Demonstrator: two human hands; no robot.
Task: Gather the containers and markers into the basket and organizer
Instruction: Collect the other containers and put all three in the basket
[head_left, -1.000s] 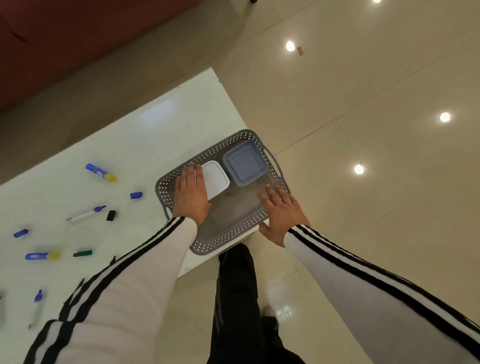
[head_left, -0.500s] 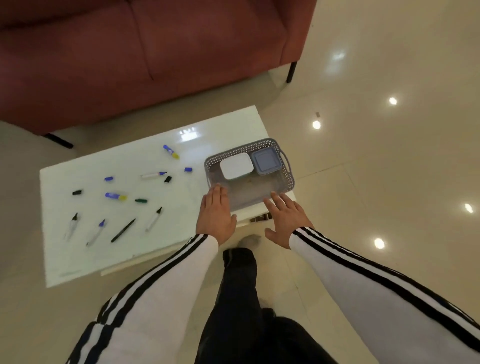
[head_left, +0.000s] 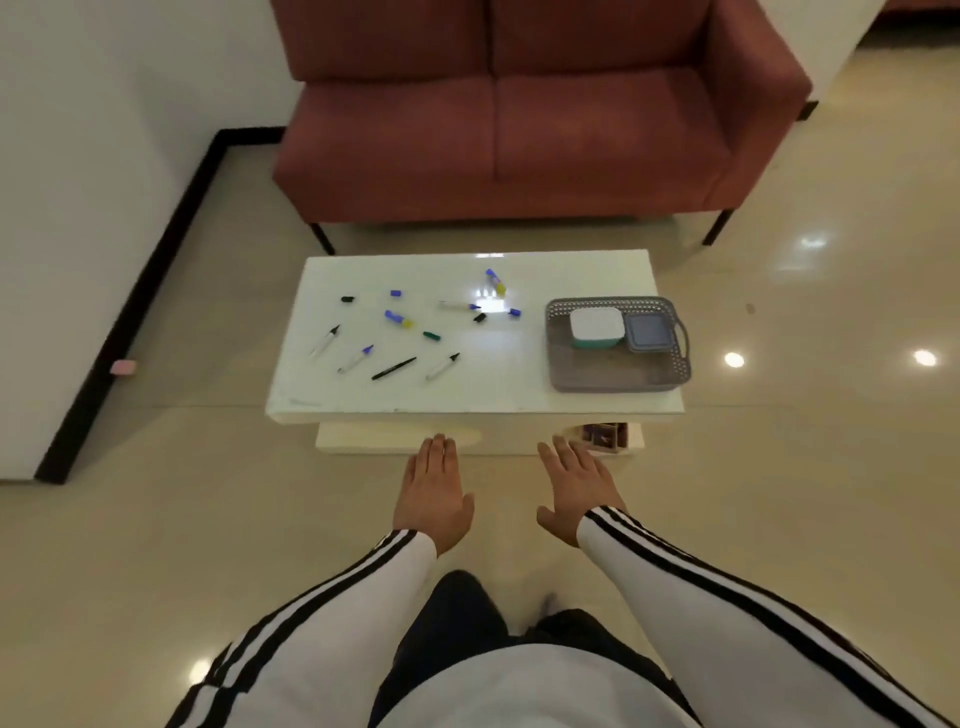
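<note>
Grey basket (head_left: 608, 375) at worktop (head_left: 498, 385) right end, white container (head_left: 596, 325) and blue container (head_left: 649, 332) inside.
Markers (head_left: 393, 368) scattered mid-frame; left hand (head_left: 434, 493), right hand (head_left: 576, 486) held below, fingers extended, nothing gripped.

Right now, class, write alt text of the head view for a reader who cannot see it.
Open left hand and right hand hover, empty, before a low white table. Its grey basket, at the right end, holds a white container and a blue-grey container; markers lie scattered leftward.
</note>
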